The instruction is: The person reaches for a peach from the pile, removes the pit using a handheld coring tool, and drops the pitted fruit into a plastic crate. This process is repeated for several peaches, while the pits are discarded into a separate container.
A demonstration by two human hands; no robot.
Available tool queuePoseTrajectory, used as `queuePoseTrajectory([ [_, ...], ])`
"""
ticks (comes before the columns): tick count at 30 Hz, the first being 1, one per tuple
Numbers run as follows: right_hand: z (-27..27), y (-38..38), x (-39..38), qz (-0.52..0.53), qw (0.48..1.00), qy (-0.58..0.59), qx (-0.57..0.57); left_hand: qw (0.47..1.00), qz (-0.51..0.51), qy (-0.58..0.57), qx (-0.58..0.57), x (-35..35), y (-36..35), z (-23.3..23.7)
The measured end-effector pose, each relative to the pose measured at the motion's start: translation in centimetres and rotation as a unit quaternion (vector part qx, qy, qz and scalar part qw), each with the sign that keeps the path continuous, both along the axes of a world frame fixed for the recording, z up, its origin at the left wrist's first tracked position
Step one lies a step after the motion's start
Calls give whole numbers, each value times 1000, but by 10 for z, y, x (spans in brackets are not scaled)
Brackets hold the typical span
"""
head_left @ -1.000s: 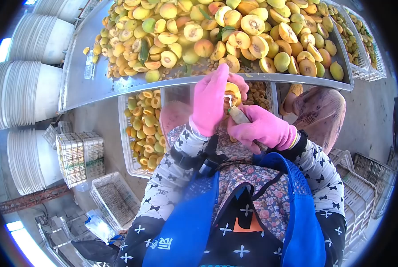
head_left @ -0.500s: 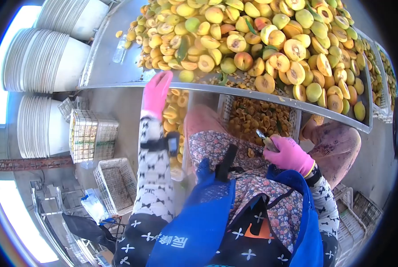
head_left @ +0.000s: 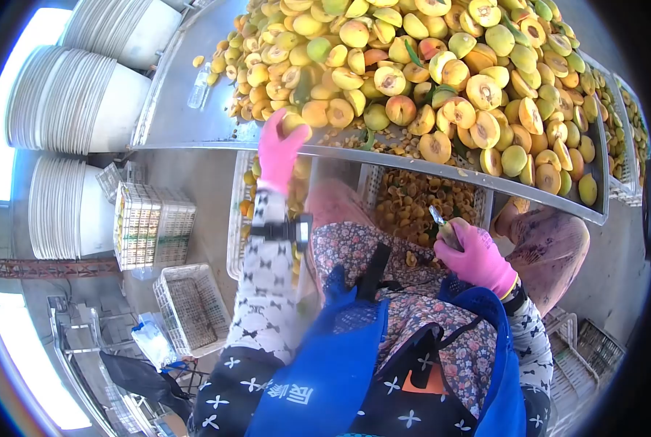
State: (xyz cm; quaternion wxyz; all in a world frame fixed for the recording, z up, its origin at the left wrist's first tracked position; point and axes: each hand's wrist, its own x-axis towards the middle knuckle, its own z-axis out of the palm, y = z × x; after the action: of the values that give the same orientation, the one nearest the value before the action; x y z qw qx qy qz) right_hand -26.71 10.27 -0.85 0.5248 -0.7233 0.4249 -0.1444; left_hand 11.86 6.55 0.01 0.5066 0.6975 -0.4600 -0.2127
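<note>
My left hand (head_left: 278,153), in a pink glove, is at the near edge of the metal table, its fingers closed round a yellow peach (head_left: 295,125). Over my lap, my right hand (head_left: 477,256), also gloved in pink, grips a small knife (head_left: 437,216) with its short metal blade pointing up and left. Most of the knife's handle is hidden by the fingers. Beyond my left hand lies a large heap of whole and halved peaches (head_left: 483,92), with a few green leaves among them.
Below the table edge are a crate of peach pieces (head_left: 421,200) and another white crate (head_left: 236,240), partly behind my left arm. A plastic bottle (head_left: 199,87) lies on the metal table (head_left: 169,116). Stacked white tubs (head_left: 121,102) and a white basket (head_left: 194,306) stand at left.
My left hand has moved slightly right and closed round a peach at the table edge. My right hand still holds the knife and has shifted only a little.
</note>
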Motion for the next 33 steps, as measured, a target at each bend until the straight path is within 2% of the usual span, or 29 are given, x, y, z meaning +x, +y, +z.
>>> queuePoseTrajectory([
  [1,1,-1,2,2,1000,-8,-18,978,-50,192,-71,-18,9,11],
  [2,4,0,6,-7,998,-41,-52,930,-90,345,-93,-39,16,22],
  [3,8,0,12,-13,994,-73,-86,855,-125,490,-112,-63,21,31],
  [4,14,1,17,-20,987,-103,-120,756,-157,622,-128,-83,27,35],
  [7,25,3,32,-76,974,-136,-167,678,-189,705,-88,-131,32,30],
  [10,29,6,30,-95,955,-128,-248,772,-188,604,-65,-173,36,38],
  [13,26,5,25,-102,941,-94,-309,717,-268,639,-73,-186,35,37],
  [15,20,6,22,-106,932,-53,-342,752,-250,608,-41,-197,36,43],
  [17,23,5,18,-80,946,-3,-314,798,-199,569,8,-203,40,47],
  [22,22,4,15,-61,928,55,-364,770,-199,606,-10,-213,41,42],
  [25,11,7,17,-53,944,39,-323,796,-201,571,-25,-217,42,37],
  [28,24,8,21,-43,979,-2,-201,818,-191,541,-44,-218,45,35],
  [31,28,14,28,-78,978,-81,-177,816,-194,538,-81,-219,45,29],
  [32,24,13,28,-68,978,-59,-189,813,-200,539,-97,-219,43,27],
  [33,17,12,27,-58,978,-36,-199,827,-192,524,-59,-218,44,28],
])
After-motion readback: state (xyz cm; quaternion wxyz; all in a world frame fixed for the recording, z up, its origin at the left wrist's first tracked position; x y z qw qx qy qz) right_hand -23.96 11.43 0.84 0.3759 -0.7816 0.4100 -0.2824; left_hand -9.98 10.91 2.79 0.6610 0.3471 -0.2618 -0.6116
